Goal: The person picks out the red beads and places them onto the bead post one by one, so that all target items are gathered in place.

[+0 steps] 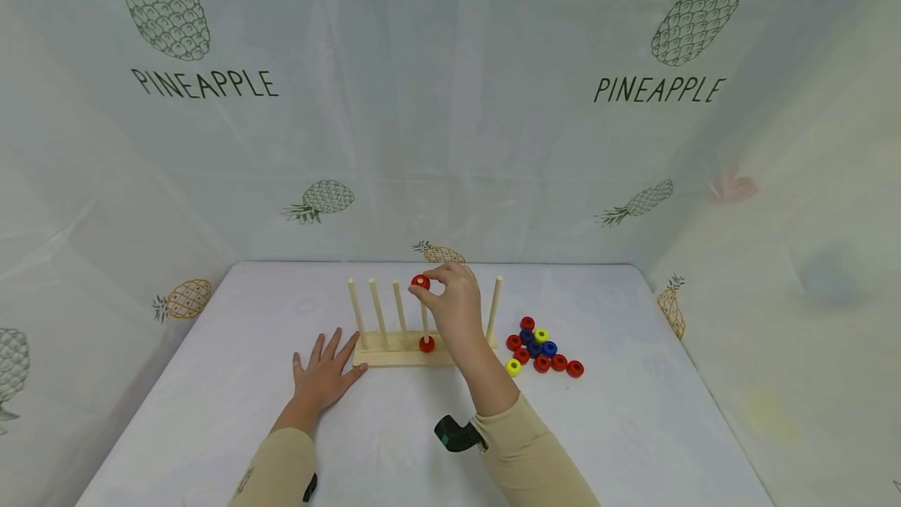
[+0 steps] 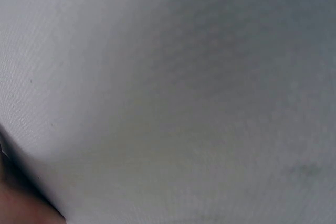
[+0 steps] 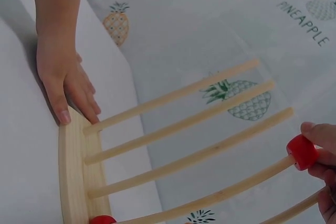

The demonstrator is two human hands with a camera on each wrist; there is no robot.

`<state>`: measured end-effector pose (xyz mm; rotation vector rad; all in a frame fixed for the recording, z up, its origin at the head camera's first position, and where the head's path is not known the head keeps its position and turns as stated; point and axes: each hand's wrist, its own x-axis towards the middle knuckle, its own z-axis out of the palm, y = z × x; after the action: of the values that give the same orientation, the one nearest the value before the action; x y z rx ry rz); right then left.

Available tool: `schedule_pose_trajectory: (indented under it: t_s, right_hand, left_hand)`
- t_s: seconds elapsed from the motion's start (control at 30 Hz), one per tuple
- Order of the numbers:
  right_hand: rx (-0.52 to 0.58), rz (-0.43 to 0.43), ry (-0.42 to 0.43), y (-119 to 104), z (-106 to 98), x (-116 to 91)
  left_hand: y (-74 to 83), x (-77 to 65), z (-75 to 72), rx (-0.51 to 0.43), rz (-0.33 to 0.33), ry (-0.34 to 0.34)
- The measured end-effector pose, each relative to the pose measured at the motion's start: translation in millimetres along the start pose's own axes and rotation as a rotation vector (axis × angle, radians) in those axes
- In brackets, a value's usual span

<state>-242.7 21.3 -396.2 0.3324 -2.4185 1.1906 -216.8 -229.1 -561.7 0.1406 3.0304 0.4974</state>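
A wooden rack with a row of upright pegs stands on the table. My right hand pinches a red bead between thumb and fingers at the tip of the fourth peg from the left; in the head view the peg's end shows in the bead's hole. Another red bead sits at the foot of that same peg. My left hand lies with fingers spread at the rack's left end, thumb and fingertips against the base in the right wrist view. The left wrist view is mostly white cloth.
Right of the rack lies a loose group of red, yellow and blue beads, with one red bead at its right edge and a yellow bead at its near left. A pineapple-print curtain hangs behind the white table.
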Motion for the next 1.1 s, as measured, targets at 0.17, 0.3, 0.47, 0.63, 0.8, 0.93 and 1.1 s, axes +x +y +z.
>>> schedule_pose_trajectory:
  t_s: [0.17, 0.3, 0.47, 0.63, 0.8, 0.93, 1.1]
  right_hand:
    - [0.005, -0.015, 0.01, 0.7, 0.3, -0.7]
    - [-0.003, -0.021, 0.013, 0.6, 0.0, -1.3]
    - [-0.002, -0.028, 0.019, 0.2, -0.9, -1.7]
    - [-0.003, -0.052, 0.028, 0.8, -1.3, -1.4]
    - [0.004, -0.08, 0.046, 1.9, -2.3, -2.3]
    - [0.104, -0.063, 0.057, 1.6, -6.3, -8.5]
    - [0.275, 0.016, 0.071, 5.2, -11.7, -21.5]
  left_hand:
    - [0.8, -1.1, -0.7, 0.004, 0.004, 0.008]
    - [-5.3, 1.0, 6.1, 0.005, 0.02, 0.032]
    - [-16.3, 6.8, 18.6, 0.006, 0.035, 0.059]
    - [-16.8, 7.8, 19.7, 0.004, 0.032, 0.05]
    - [-12.6, 4.5, 15.4, 0.002, 0.035, 0.04]
    - [-12.2, 3.4, 14.8, 0.0, 0.035, 0.035]
    - [-13.4, 4.0, 14.6, 0.002, 0.032, 0.034]
